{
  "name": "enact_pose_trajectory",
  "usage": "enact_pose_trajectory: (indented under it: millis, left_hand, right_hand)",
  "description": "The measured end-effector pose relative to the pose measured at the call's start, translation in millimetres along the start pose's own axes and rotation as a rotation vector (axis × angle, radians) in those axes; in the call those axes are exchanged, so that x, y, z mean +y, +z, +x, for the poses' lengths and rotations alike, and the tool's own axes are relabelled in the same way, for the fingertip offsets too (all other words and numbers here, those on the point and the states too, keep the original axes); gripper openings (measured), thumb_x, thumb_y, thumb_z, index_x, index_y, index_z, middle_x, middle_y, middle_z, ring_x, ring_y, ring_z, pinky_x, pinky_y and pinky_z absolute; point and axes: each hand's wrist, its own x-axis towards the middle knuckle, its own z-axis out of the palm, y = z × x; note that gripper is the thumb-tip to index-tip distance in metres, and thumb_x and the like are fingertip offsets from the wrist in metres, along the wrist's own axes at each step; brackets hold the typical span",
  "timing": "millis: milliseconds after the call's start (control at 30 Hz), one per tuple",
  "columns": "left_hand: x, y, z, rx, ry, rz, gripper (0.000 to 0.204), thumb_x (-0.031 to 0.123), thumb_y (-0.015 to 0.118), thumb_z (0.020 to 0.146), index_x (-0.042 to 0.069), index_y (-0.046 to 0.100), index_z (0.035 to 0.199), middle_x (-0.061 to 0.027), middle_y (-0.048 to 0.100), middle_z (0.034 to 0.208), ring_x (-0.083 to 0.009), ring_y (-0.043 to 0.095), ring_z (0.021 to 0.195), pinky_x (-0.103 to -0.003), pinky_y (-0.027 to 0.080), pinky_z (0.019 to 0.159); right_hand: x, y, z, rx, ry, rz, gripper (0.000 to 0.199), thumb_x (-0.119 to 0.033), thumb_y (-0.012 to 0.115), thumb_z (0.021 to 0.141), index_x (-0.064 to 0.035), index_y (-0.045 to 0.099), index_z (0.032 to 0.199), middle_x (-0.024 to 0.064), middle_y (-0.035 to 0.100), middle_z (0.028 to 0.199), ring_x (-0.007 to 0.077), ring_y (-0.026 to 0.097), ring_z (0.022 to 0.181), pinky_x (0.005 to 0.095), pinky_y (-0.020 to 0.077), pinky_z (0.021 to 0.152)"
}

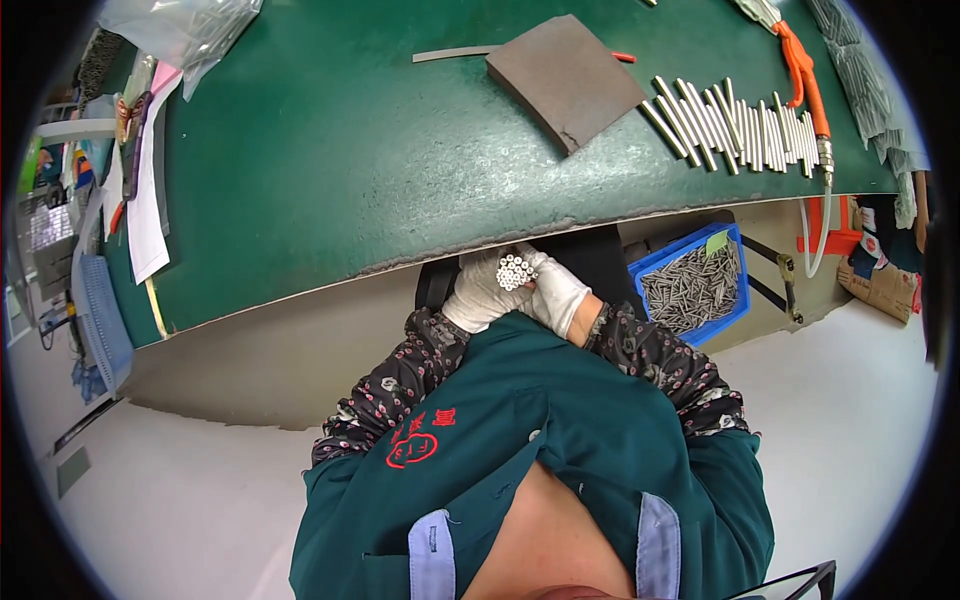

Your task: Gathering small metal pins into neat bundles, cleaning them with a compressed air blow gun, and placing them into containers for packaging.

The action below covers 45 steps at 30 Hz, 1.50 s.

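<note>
Both my hands wear white gloves and meet just below the front edge of the green table (330, 150). My left hand (480, 292) and my right hand (555, 292) together clasp a bundle of small grey metal tubes (515, 271), whose round ends face up toward the camera. The hands sit close to my chest, above my green apron. A row of similar metal tubes (735, 125) lies spread on the table at the far right.
A blue bin of metal tubes (693, 285) stands on the floor to my right. A grey flat pad (565, 78) lies on the table, an orange-handled tool with a hose (805, 85) at the right, plastic bags (185, 30) and papers (145, 215) at the left.
</note>
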Motion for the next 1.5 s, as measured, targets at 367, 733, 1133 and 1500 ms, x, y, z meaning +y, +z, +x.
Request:
enact_pose_trajectory:
  millis: [367, 733, 1133, 1500]
  left_hand:
    - [-0.7, -1.0, 5.3, -0.008, 0.01, -0.058, 0.077, 0.024, 0.079, 0.06, 0.008, 0.043, 0.126, -0.013, 0.044, 0.123, -0.0298, 0.04, 0.114, -0.038, 0.03, 0.099]
    - [19.1, -4.2, 5.7, -0.029, -0.127, -0.191, 0.075, 0.016, 0.078, 0.057, 0.003, 0.044, 0.123, -0.0122, 0.048, 0.116, -0.0279, 0.044, 0.109, -0.037, 0.035, 0.094]
    - [31.1, -5.9, 12.0, 0.087, 0.197, 0.211, 0.053, 0.026, 0.07, 0.059, 0.01, 0.055, 0.107, -0.0093, 0.056, 0.106, -0.0286, 0.05, 0.102, -0.045, 0.033, 0.094]
    - [82.4, -40.0, -8.0, 0.064, 0.055, -0.402, 0.042, 0.004, 0.072, 0.07, 0.005, 0.048, 0.105, -0.003, 0.058, 0.091, -0.0087, 0.055, 0.082, -0.023, 0.047, 0.073]
  right_hand:
    - [-2.9, 1.2, 2.1, -0.047, 0.063, 0.065, 0.031, -0.027, 0.042, 0.093, -0.0015, 0.05, 0.108, 0.0123, 0.058, 0.103, 0.0246, 0.059, 0.09, 0.0377, 0.0526, 0.077]
    - [6.5, -14.8, 13.7, -0.037, 0.089, 0.073, 0.03, -0.03, 0.044, 0.092, -0.0043, 0.053, 0.105, 0.0088, 0.061, 0.094, 0.0208, 0.06, 0.085, 0.0359, 0.0524, 0.075]
    - [7.7, -13.9, -0.2, -0.184, -0.057, 0.126, 0.024, -0.024, 0.047, 0.09, -0.0049, 0.057, 0.101, 0.0061, 0.061, 0.096, 0.0177, 0.06, 0.085, 0.0324, 0.0496, 0.078]
    - [-48.7, 18.7, -84.3, -0.366, -0.056, -0.684, 0.054, -0.041, 0.046, 0.088, -0.0077, 0.038, 0.13, 0.0077, 0.053, 0.117, 0.0189, 0.055, 0.1, 0.0323, 0.0477, 0.078]
